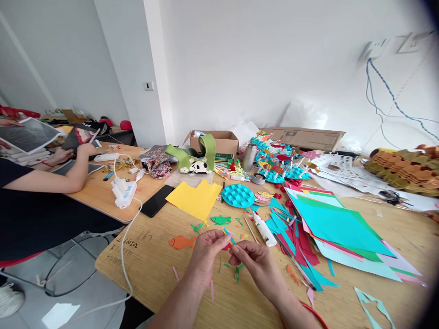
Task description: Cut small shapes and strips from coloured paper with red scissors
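My left hand [206,256] and my right hand [257,265] meet above the wooden table [144,265], their fingertips pinching a small multicoloured paper piece [229,236]. Scraps of coloured paper lie beneath them. An orange paper fish [181,242] rests left of my left hand, and a green paper fish [220,220] lies ahead of it. Beyond my right hand stand a white glue bottle [265,230] and a thin wooden stick [251,230]. Further right lies a stack of coloured paper sheets [338,228].
A yellow paper sheet [194,199] and a round teal paper piece [238,195] lie ahead. A black phone [157,200] and white power strip [124,192] sit left. A seated person's hands [73,153] work at the far left. A cardboard box [214,142] stands behind.
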{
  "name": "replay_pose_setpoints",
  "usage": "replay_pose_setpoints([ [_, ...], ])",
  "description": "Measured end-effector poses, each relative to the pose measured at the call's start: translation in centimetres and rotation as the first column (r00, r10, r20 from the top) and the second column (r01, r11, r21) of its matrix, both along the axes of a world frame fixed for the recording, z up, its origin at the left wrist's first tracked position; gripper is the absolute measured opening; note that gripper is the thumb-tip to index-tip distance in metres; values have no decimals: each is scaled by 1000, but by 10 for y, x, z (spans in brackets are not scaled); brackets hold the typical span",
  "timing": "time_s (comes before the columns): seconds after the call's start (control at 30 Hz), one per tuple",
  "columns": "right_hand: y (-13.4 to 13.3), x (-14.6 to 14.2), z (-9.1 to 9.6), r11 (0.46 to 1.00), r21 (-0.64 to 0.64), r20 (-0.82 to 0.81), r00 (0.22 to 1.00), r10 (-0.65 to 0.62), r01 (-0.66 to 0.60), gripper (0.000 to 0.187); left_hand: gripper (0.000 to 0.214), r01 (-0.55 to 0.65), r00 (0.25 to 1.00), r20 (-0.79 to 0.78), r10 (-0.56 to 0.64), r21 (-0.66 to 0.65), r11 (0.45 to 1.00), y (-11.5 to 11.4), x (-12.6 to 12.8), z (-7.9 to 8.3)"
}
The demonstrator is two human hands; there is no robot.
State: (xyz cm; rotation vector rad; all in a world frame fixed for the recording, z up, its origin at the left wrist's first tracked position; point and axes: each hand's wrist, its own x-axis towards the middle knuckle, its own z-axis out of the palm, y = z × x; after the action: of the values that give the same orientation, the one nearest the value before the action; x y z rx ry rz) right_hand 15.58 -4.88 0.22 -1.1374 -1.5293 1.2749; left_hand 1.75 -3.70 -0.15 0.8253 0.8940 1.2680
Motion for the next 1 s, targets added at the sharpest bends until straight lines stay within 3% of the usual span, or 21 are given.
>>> replay_pose_setpoints([
  [0.53, 1, 0, -5, 999, -21, 84, 996, 36, -34, 41, 15, -61, 998, 10, 61, -2, 998, 3, 0, -9],
  [0.87, 1, 1, 9, 999, -48, 127, 992, 28, -22, 55, 17, -67, 997, 38, 68, -31, 997, 4, -3, -10],
  [1.0, 0, 0, 7, 1000, -14, 103, 995, 14, -12, 47, 15, -70, 997, 10, 71, -33, 997, 1, -1, -11],
])
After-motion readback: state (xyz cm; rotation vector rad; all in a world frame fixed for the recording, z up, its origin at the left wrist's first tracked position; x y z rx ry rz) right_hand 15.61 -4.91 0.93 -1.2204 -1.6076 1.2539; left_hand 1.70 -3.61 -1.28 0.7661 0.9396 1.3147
